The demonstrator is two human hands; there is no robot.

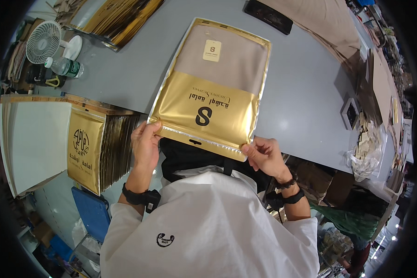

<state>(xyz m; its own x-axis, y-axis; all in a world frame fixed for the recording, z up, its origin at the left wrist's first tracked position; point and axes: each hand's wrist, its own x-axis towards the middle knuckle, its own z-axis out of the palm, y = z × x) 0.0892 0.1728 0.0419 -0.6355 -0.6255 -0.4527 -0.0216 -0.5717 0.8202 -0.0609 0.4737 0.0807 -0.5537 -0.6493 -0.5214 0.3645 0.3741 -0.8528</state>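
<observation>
A gold zip-top pouch [171,99] with a clear window lies flat in front of me, its zip end toward my body and partly over the table's near edge. Folded taupe fabric [241,51] and a small cream tag [211,51] show through the window. My left hand [146,139] pinches the near left corner between thumb and fingers. At the near right corner, my right hand [263,155] grips the pouch in the same way, thumb on top. The zip strip runs straight between both hands.
A box [37,134] at left holds a packed row of gold pouches [85,148]. More pouches [116,23] lie at the far left, near a white fan [44,41] and a water bottle [65,67]. A black phone [268,16] and taupe fabric [329,28] lie at the back.
</observation>
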